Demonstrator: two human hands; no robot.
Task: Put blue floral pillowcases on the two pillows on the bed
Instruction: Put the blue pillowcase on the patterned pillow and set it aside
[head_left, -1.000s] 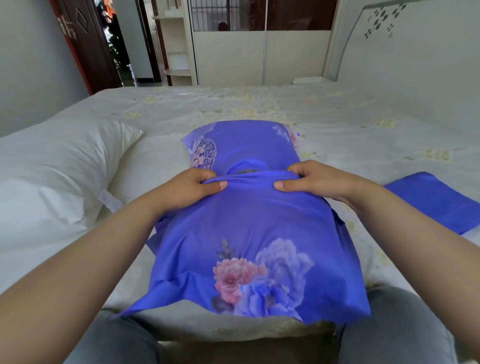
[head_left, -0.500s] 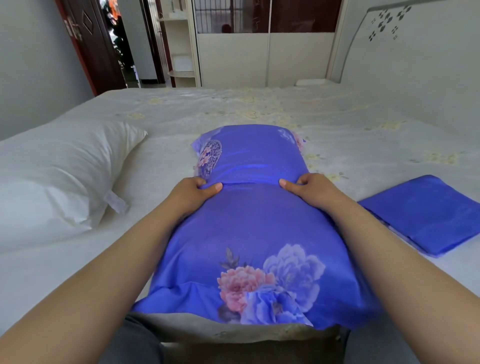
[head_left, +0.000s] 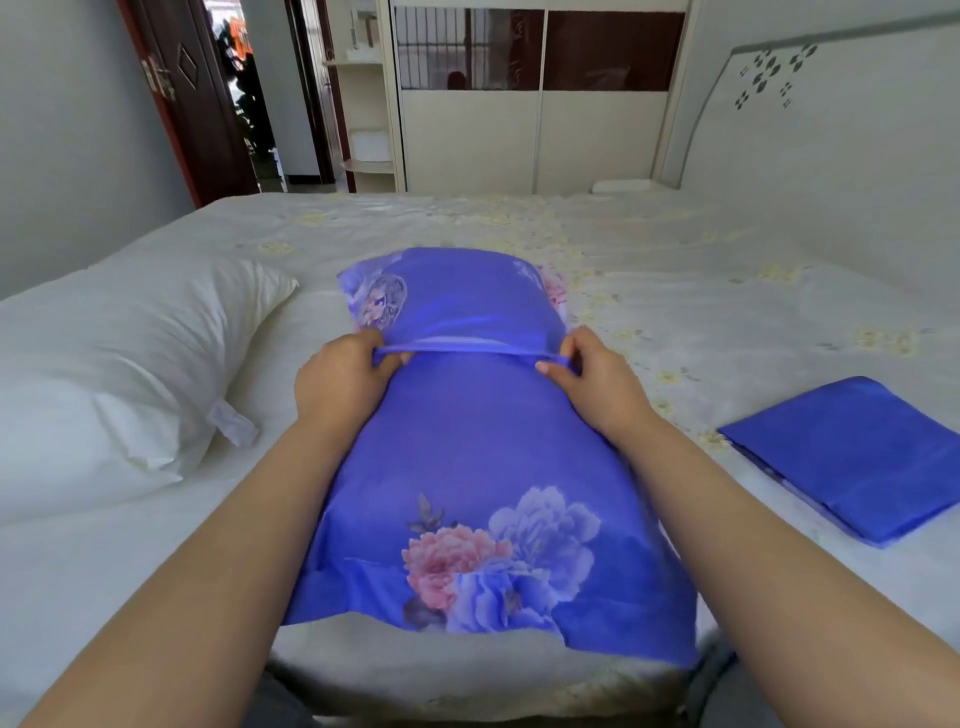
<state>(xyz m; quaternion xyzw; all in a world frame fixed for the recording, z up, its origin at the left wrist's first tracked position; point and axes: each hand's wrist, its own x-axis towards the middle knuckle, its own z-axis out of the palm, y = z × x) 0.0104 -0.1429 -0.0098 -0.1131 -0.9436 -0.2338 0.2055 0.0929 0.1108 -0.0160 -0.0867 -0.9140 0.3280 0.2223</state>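
Pillowcase hem (head_left: 467, 349) stretched between my hands: my left hand (head_left: 343, 382) pinches one end, my right hand (head_left: 589, 382) the other. The blue floral pillowcase (head_left: 483, 467) covers a pillow lying lengthwise on the bed (head_left: 727, 291). A bare white pillow (head_left: 119, 374) lies left; a folded blue pillowcase (head_left: 852, 457) lies right.

The bed (head_left: 675, 270) wears a pale cover with faint yellow flower prints. A bare white pillow (head_left: 119, 374) lies on its left side. In the middle, running lengthways, lies a pillow in a blue floral pillowcase (head_left: 467, 467). On the right, well apart from it, a folded blue pillowcase (head_left: 852, 457) lies flat on the cover.
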